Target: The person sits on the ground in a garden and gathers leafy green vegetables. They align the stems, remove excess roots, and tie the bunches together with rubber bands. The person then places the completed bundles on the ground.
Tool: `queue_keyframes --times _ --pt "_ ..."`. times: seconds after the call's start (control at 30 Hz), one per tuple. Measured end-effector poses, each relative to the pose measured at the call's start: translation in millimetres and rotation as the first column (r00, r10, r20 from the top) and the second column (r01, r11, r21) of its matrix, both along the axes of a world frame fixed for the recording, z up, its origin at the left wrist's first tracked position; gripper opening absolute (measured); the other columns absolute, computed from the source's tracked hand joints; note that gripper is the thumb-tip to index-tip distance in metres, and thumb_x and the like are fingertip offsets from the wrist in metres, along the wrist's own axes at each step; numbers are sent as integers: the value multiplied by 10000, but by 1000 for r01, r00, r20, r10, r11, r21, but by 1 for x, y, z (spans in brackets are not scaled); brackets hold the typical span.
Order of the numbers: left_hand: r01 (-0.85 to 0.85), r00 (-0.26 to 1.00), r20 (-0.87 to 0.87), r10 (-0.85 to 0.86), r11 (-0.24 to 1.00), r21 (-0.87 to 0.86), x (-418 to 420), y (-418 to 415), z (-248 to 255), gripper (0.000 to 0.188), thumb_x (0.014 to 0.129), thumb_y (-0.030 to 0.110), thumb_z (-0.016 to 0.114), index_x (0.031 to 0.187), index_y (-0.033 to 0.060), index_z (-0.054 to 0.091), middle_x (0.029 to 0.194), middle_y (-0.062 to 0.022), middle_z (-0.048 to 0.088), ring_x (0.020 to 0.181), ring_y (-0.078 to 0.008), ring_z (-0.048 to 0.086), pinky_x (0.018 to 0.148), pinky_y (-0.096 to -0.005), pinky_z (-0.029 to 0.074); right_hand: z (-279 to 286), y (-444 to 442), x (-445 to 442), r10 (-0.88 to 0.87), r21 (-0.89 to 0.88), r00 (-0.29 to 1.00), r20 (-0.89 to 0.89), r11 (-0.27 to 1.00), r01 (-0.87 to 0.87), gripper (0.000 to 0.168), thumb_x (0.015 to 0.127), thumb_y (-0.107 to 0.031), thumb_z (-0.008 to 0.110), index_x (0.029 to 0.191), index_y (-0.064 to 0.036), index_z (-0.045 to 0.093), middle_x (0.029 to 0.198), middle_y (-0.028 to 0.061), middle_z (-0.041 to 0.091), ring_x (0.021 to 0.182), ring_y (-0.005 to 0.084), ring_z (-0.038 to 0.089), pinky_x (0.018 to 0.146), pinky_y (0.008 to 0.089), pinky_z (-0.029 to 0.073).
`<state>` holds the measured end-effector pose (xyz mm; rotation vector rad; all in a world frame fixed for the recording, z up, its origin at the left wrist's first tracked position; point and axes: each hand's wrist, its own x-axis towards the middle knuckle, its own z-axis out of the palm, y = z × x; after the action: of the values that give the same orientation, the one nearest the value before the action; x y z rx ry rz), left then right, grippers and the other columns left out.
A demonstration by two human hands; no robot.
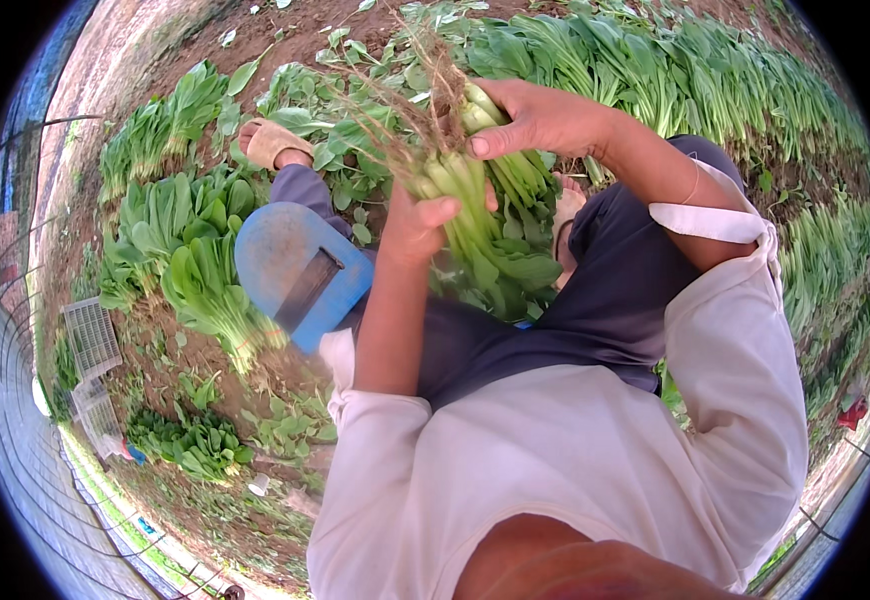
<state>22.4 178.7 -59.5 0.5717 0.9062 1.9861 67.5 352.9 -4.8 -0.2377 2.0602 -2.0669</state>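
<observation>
My left hand (423, 221) is wrapped around a bunch of leafy greens (461, 199) with pale green stems. Its tangled roots point up and away from me, and its leaves hang down between my legs. Close to the right of it, my right hand (540, 120) grips more stems of the greens (519, 174), with the thumb near the roots (446, 94). The two lots of stems touch, and some of my right fingers are hidden behind them.
Rows of bundled greens (652, 75) lie ahead and to the right. More bundles (209, 289) lie on the soil at left, beyond a blue pad (303, 274) near my left knee. Loose leaves (360, 142) cover the ground ahead. Plastic crates (93, 337) stand far left.
</observation>
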Motion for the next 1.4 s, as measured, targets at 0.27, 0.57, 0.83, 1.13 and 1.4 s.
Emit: queue_keyframes --times 0.27,0.57,0.83,1.13,1.4 --pt "-67 997 -29 66 997 -38 -1 -3 4 665 550 248 731 1076 -24 429 824 -124 547 679 -239 586 568 -330 507 -1 -3 8 -144 373 983 -111 911 176 644 782 -410 591 1214 15 371 1022 78 525 923 154 467 817 281 379" --pt "-134 990 -37 133 991 -26 7 1 13 665 562 253 723 1091 -29 437 841 -138 554 696 -233 580 576 -319 502 9 -2 10 56 -12 998 8 998 -56 592 689 -261 711 1124 29 436 918 120 570 814 161 568 737 275 428" --pt "-58 998 -6 58 998 -16 3 -1 6 636 584 277 689 1099 -22 465 779 -138 558 680 -235 566 578 -300 469 1 5 10 -419 -59 906 -63 908 416 369 685 -172 718 954 -3 529 743 35 562 644 106 542 647 250 455" --pt "-112 993 -47 109 991 -68 9 3 5 628 574 243 716 1084 -35 478 794 -134 564 686 -245 571 582 -312 467 3 -10 11 -435 105 892 -121 888 447 328 808 -293 587 994 -28 532 820 -7 512 779 77 463 704 229 386" --pt "-113 993 -29 112 993 -44 8 9 12 641 569 248 716 1089 -41 477 801 -134 566 687 -246 574 588 -308 466 -12 -12 7 -568 74 804 -177 807 586 399 871 -374 468 1053 -21 493 948 51 517 856 97 447 768 251 378"
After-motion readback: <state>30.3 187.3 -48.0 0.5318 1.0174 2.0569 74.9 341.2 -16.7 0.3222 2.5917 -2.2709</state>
